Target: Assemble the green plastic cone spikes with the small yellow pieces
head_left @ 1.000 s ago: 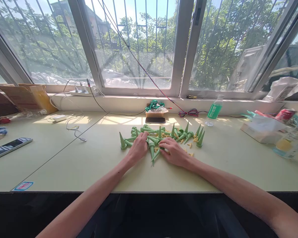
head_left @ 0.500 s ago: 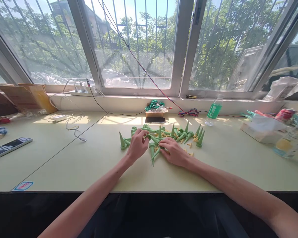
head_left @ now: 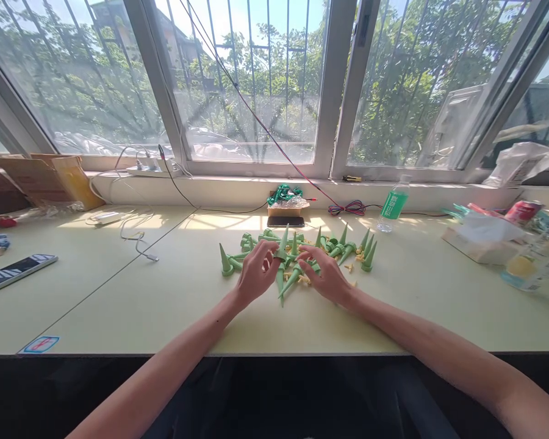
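Note:
A heap of green plastic cone spikes [head_left: 338,249] with small yellow pieces [head_left: 350,267] lies on the pale table [head_left: 165,292]. My left hand [head_left: 255,274] is raised a little and pinches one green spike [head_left: 283,241], held point up by its wide end. My right hand [head_left: 326,275] hovers just right of it, fingers curled, pinching something small I cannot make out. One lone green cone [head_left: 224,261] stands upright at the left end of the heap.
Behind the heap are a small box with green wire [head_left: 287,201] and a dark phone [head_left: 286,221]. A green-labelled bottle [head_left: 393,207] stands right of them. Cables, a power strip [head_left: 150,171], a tablet [head_left: 13,273] lie left; tissue, cans, bottles [head_left: 531,262] right.
My left hand has lifted off the heap with one green spike and turned it point up. My right hand has risen from the pile and drawn toward that spike.

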Demonstrator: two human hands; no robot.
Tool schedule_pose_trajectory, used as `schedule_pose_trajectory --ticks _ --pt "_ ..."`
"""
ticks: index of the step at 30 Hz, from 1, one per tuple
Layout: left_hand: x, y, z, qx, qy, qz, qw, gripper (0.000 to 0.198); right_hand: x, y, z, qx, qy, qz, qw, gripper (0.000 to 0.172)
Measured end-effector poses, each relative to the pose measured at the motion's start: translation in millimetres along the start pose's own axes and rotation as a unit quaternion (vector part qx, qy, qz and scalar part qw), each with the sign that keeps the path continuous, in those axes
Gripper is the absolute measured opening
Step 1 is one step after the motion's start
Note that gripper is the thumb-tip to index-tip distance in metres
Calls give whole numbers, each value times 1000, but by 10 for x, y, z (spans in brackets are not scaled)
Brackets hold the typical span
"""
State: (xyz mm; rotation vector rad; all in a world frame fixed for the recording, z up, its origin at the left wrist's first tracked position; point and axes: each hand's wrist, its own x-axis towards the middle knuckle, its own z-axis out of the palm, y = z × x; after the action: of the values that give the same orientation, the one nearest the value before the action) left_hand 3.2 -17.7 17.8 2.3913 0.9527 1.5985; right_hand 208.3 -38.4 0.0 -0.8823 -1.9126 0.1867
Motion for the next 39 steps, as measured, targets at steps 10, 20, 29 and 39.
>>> schedule_pose_trajectory --ticks 10,20,29,39 --pt "-124 24 80 22 -186 37 982 11 -34 -28 20 59 24 58 996 33" --pt "-101 122 37 29 -248 43 967 28 -26 -45 11 65 49 51 995 30" --pt "-28 -134 53 131 -73 -79 986 22 -23 -55 17 35 76 61 995 26" --pt "7 -304 36 192 -167 -128 959 38 -16 -77 34 42 66 52 996 23"
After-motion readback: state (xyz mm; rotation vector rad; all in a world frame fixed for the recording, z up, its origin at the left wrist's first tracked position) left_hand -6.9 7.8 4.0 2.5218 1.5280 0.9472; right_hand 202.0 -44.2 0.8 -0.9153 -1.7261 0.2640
